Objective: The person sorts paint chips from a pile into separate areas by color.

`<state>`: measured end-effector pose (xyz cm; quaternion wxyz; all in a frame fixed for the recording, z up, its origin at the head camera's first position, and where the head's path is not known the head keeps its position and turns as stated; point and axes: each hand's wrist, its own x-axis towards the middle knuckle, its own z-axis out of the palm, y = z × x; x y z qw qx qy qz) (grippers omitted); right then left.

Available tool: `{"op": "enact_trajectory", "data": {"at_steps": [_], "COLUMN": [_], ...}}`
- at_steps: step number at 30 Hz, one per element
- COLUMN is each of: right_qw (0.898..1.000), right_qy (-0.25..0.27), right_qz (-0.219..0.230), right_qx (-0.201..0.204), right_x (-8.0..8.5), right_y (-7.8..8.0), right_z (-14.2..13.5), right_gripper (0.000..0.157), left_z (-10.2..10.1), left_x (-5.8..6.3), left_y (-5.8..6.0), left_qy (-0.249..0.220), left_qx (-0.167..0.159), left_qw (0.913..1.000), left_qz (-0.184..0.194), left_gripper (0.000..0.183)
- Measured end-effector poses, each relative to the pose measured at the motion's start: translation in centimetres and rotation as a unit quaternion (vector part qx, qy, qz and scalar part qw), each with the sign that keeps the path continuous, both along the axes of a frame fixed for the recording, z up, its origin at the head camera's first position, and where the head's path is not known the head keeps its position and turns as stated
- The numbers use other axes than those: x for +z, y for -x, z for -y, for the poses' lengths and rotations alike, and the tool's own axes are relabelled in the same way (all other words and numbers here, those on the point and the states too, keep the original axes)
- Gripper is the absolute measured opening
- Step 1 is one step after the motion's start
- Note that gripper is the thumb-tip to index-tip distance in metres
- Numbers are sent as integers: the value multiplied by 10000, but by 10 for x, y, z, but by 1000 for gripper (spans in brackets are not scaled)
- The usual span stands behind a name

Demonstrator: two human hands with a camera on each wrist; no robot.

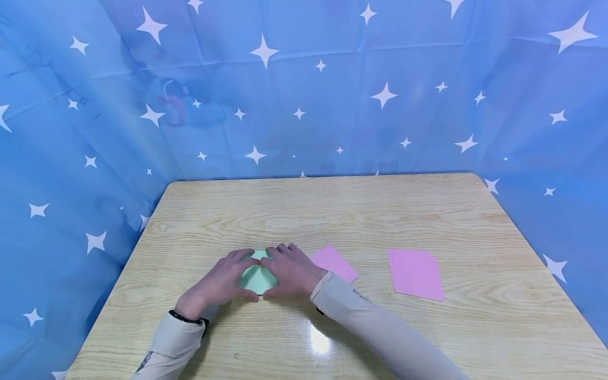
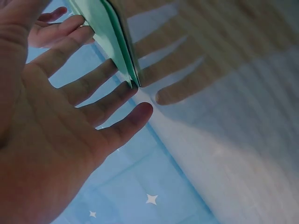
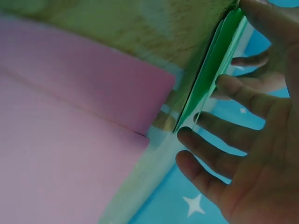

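A small stack of light green paper sheets (image 1: pixel 258 281) lies on the table between both hands. My left hand (image 1: pixel 222 278) is at its left side, my right hand (image 1: pixel 293 273) at its right. In the left wrist view, nearly straight fingers rest their tips along the edge of the green sheets (image 2: pixel 106 35), which fan apart slightly. From the right wrist, the fingertips show right at the stack's opposite edge, loosely spread. The thumbs lie at the near side of the stack in the head view. Pink paper (image 1: pixel 335 263) lies just right of my right hand, partly hidden by its wrist.
Further right, a stack of pink sheets (image 1: pixel 417 275) lies slightly fanned on the wooden table (image 1: pixel 332 211). A blue curtain with white stars (image 1: pixel 294 89) hangs behind the table and along its sides.
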<state>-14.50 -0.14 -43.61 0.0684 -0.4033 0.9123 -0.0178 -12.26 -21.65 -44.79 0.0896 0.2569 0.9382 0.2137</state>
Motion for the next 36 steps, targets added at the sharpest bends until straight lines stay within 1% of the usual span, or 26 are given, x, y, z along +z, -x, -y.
{"op": "enact_trajectory", "data": {"at_steps": [6,10,15,18,22,26,29,32,36], "right_qw": [10000,9999,9989,9986,9981,9967,9951,9916,9848], "right_qy": [-16,40,247,311,442,589,679,826,1055], "right_qz": [24,111,315,258,133,32,-33,-41,37], "right_qx": [5,-64,-257,-334,-408,-558,-724,-990,-1382], "right_x": [-4,-3,6,11,15,19,23,28,30], "right_y": [0,-1,-1,0,1,4,5,2,-1], "right_z": [1,-2,-14,-24,-40,-59,-74,-93,-120], "right_gripper": [68,68,69,72,74,76,79,81,83], "left_z": [-1,-2,-9,-14,-23,-34,-46,-61,-82], "left_x": [0,0,4,7,14,23,30,36,40], "left_y": [-1,-3,-3,-2,-1,2,4,5,7], "left_qy": [1,79,205,186,72,-66,-140,-216,-233], "left_qx": [46,60,110,122,149,139,80,-44,-265], "left_qw": [9999,9999,9997,9994,9992,9990,9988,9986,9979], "left_qz": [101,66,-105,-252,-366,-431,-466,-480,-546], "left_gripper": [67,70,86,95,101,104,106,109,112]}}
